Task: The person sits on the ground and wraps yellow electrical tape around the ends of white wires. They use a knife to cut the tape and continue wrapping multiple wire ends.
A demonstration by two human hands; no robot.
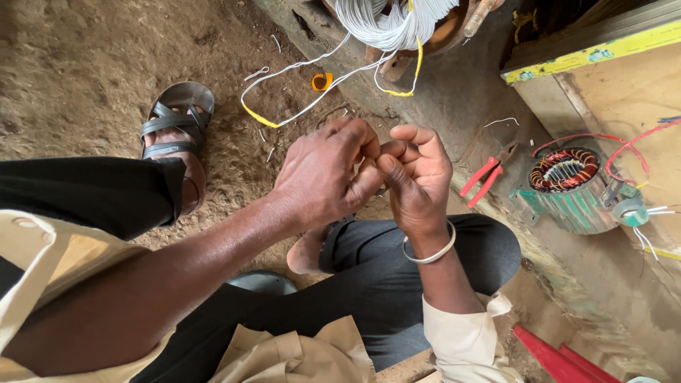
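Dirt floor [85, 64]: sandal [176, 120], red-handled pliers [486, 177], motor stator [571, 188].

Whatever the left hand [323, 181] and right hand [415, 177] pinch between them is hidden by the curled fingers. The wire bundle [386, 21] is cut off by the top edge. The red bars [553, 358] run out at the bottom edge. The motor stator [571, 188] loses its wires at the right edge.

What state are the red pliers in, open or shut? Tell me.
Open. The red pliers lie on the ledge with their two handles spread apart in a V, right of the right hand.
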